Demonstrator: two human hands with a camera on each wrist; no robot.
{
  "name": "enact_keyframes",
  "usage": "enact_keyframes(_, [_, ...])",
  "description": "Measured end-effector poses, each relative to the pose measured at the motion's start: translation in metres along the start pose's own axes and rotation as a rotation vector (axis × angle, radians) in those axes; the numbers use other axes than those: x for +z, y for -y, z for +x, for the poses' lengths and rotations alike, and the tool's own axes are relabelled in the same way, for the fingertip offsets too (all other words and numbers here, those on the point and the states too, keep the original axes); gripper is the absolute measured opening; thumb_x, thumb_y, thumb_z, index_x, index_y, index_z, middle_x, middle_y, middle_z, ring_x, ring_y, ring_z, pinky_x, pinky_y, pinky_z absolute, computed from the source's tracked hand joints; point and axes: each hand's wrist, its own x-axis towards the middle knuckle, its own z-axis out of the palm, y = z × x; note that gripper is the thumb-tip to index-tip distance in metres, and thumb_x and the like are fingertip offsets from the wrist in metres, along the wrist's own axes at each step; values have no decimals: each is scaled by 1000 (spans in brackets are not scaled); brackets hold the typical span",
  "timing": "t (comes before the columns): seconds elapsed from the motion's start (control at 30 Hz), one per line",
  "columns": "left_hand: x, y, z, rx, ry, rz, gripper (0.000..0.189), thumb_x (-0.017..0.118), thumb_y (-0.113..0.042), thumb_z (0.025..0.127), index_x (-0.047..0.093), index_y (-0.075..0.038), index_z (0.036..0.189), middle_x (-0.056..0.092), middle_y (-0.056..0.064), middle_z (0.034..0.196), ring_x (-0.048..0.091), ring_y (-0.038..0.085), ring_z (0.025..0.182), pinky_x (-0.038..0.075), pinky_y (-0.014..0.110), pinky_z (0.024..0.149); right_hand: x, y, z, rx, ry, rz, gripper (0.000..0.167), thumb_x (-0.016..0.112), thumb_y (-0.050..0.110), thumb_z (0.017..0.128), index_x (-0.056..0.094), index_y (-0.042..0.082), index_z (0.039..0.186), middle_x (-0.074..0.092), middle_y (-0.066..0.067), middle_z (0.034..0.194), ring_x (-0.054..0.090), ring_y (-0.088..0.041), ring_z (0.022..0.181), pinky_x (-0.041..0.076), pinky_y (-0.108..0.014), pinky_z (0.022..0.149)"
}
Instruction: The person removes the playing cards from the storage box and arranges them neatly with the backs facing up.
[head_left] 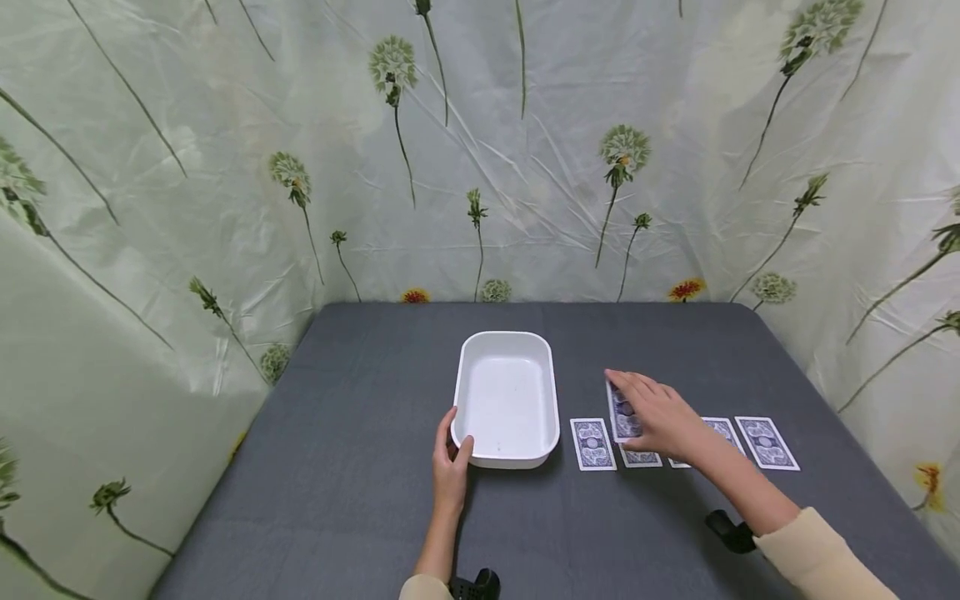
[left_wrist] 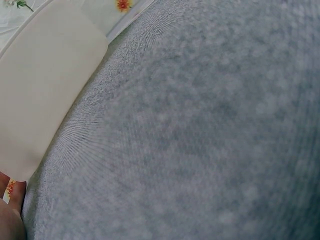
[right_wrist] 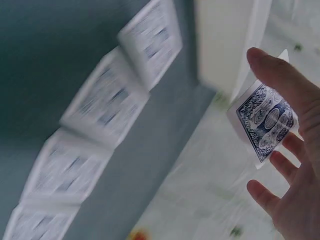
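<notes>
A white rectangular tray stands on the table in the head view. My left hand holds its near left corner, fingers along the left side and thumb at the front wall. In the left wrist view a pale tray wall fills the upper left, the fingers barely showing. Right of the tray, my right hand pinches a blue-backed playing card, raised above the row. The right wrist view shows that card between thumb and fingers, back towards the camera.
Several playing cards lie back up in a row on the grey tablecloth, some partly hidden by the right hand and forearm. The rightmost card is fully visible. Flower-patterned sheeting surrounds the table.
</notes>
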Motion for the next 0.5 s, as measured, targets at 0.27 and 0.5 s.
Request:
enact_keyframes(0.27, [-1,1,-1,1,-9,-4,49,53,4,83,42,4,130,43,31,128,47,43,104,41,17,76,-2,-77,-69,120,57,-103,107,82,30,58,18,5,140,38,-21,131,38,-38,116,34,-57,86])
enact_keyframes(0.5, [-1,1,0,-6,-7,17,48,53,1,84,42,1,131,43,28,131,47,41,107,41,17,77,5,-145,-112,259,140,-135,102,86,22,48,26,-3,127,39,-29,120,39,-46,107,34,-62,78])
